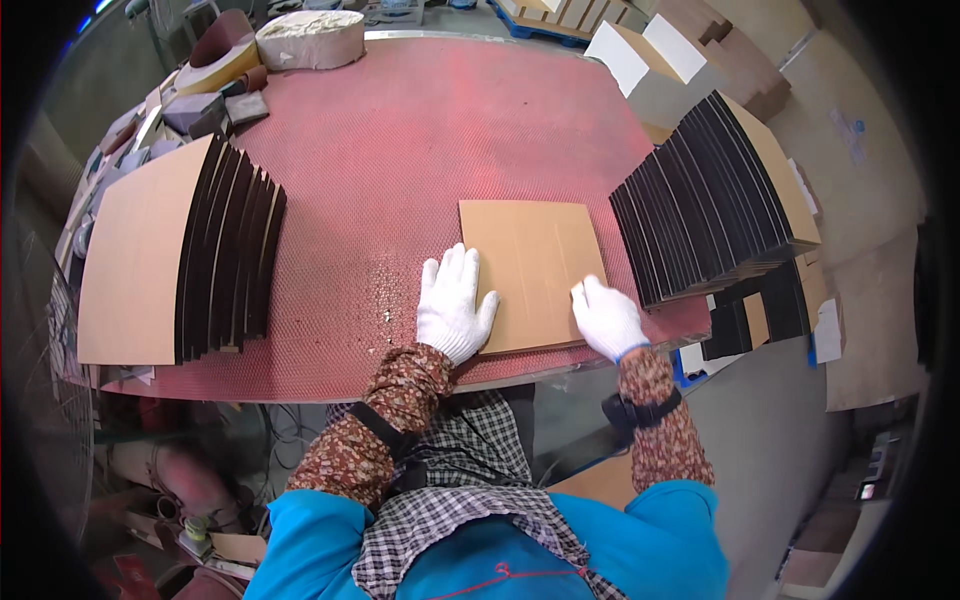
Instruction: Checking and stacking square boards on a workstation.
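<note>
A flat tan square board (535, 275) lies before me near the front edge of the table. My left hand (450, 310), in a white knit glove, rests at the board's left edge with its fingers stretched out and its thumb over the corner area. At the right edge my right hand (608, 318), gloved the same way, has its fingers curled in over the board. Whatever those fingers hold, if anything, is hidden. On the left stands a stack of tan boards with black edges (140, 255). A taller leaning stack of such boards (720, 190) is close to my right hand.
Red mesh matting (400, 130) covers the table. Abrasive-looking blocks and scraps (195, 112) crowd its far left edge, beside a yellow-and-brown roll (215, 65) and a round whitish block (312, 40). White boxes (650, 60) stand beyond the right side. Small crumbs lie left of my left hand.
</note>
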Demonstrator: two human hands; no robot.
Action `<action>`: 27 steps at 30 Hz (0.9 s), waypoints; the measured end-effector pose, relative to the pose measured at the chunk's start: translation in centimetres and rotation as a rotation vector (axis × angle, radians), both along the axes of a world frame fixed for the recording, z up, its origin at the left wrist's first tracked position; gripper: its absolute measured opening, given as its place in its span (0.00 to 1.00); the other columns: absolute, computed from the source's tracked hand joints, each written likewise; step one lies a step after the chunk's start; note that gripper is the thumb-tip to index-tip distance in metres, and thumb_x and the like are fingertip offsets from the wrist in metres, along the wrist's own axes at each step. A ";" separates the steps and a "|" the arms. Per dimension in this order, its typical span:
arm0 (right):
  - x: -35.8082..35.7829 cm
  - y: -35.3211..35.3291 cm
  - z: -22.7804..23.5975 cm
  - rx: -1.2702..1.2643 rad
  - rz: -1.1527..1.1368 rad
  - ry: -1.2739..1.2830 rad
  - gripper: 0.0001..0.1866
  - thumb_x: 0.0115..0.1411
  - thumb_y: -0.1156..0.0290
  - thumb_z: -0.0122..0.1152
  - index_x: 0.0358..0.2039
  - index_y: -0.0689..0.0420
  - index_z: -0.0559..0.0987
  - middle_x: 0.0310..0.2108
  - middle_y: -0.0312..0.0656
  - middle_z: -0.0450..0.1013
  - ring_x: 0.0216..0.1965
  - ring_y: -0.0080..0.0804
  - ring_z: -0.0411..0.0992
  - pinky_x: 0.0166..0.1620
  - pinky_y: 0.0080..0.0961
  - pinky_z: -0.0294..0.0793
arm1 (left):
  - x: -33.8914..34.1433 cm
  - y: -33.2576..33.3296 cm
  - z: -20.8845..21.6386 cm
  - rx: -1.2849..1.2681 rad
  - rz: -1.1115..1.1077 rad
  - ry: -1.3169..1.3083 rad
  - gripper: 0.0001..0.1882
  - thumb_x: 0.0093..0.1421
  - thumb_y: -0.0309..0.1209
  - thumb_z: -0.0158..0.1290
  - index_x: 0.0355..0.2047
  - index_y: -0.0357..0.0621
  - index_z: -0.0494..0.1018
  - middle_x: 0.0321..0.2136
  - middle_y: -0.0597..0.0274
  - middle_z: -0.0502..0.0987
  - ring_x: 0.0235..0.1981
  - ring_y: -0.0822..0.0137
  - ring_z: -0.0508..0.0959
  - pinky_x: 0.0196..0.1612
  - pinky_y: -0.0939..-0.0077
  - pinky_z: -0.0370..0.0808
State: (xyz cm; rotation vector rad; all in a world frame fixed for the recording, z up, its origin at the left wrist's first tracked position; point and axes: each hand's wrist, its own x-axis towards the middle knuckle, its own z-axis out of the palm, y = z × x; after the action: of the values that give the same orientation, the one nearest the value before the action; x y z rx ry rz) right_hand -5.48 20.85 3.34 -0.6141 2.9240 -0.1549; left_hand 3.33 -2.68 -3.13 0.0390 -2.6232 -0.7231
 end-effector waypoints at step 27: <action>-8.1 -7.0 -2.3 -0.121 0.128 0.207 0.16 0.70 0.59 0.46 0.40 0.60 0.71 0.28 0.60 0.79 0.32 0.59 0.80 0.38 0.53 0.79 | -0.1 0.1 0.5 0.037 -0.016 0.032 0.36 0.59 0.37 0.60 0.62 0.26 0.63 0.59 0.35 0.68 0.64 0.43 0.66 0.68 0.47 0.57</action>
State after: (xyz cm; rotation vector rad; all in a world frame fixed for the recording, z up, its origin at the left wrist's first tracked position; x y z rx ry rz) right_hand -13.58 13.90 1.08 -0.8833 3.0774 -0.2703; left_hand 3.19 -2.58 -2.61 0.0168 -2.5829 -0.7710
